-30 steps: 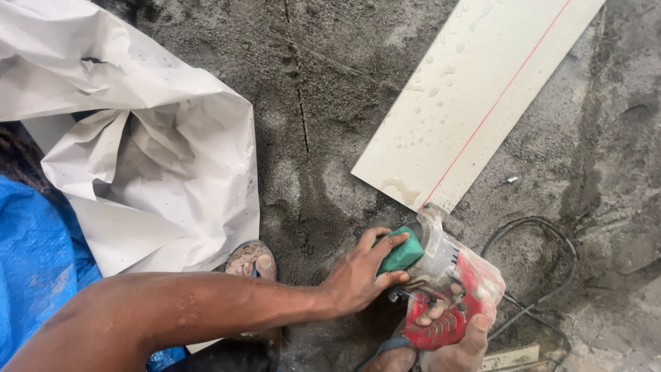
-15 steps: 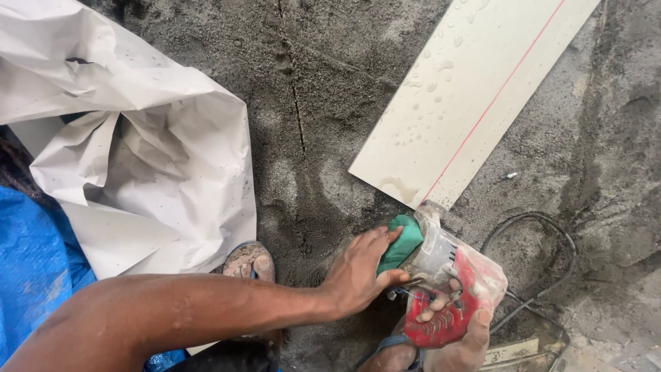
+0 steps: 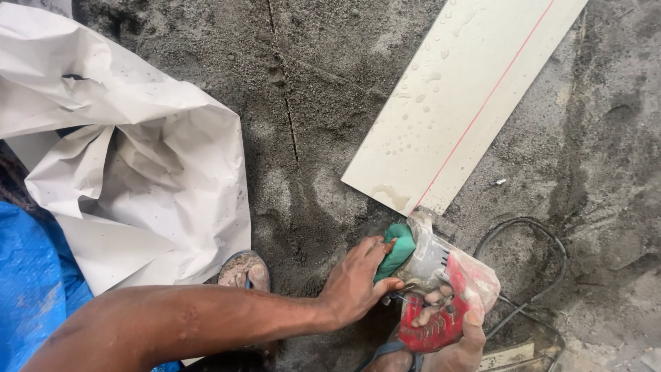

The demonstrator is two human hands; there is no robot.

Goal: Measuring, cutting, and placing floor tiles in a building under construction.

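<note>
A red and silver power cutter (image 3: 441,286) with a green front part (image 3: 398,249) sits at the near end of a long cream tile (image 3: 463,103) marked with a red line. My left hand (image 3: 354,282) grips the green front part. My right hand (image 3: 447,324) wraps the red handle from below, fingers through it. The tool's blade end meets the tile's near edge by the red line. Water drops lie on the tile.
Rough grey sandy ground (image 3: 303,103) lies all around. A crumpled white sheet (image 3: 131,165) lies at left over blue tarp (image 3: 31,289). My sandalled foot (image 3: 244,270) is beside it. A black cable (image 3: 530,269) loops at right.
The view has shifted slightly. Both hands keep their hold on the cutter, which stays at the tile's near edge.
</note>
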